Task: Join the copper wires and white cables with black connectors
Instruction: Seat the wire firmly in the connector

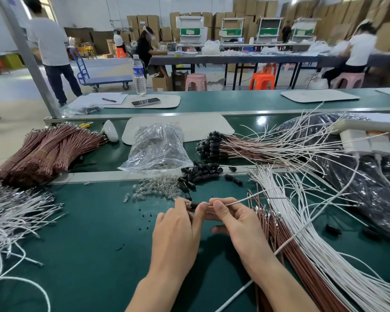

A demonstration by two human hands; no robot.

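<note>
— What is lying around me?
— Your left hand (178, 226) and right hand (239, 224) are meeting over the near bench (99, 244), a connector (193, 205) sitting between them and a wire (234, 201) running off rightward. Just behind, the loose connectors (198, 174) are lying, the bulb pile (155, 190) sitting to their left.
— And farther back?
— The bag (158, 147) is sitting behind the bulb pile. The tied wire bundles (47, 152) are lying far left, the loose cables (11, 212) are sprawling near left, and the fan of wires (302, 233) is spreading along your right.
</note>
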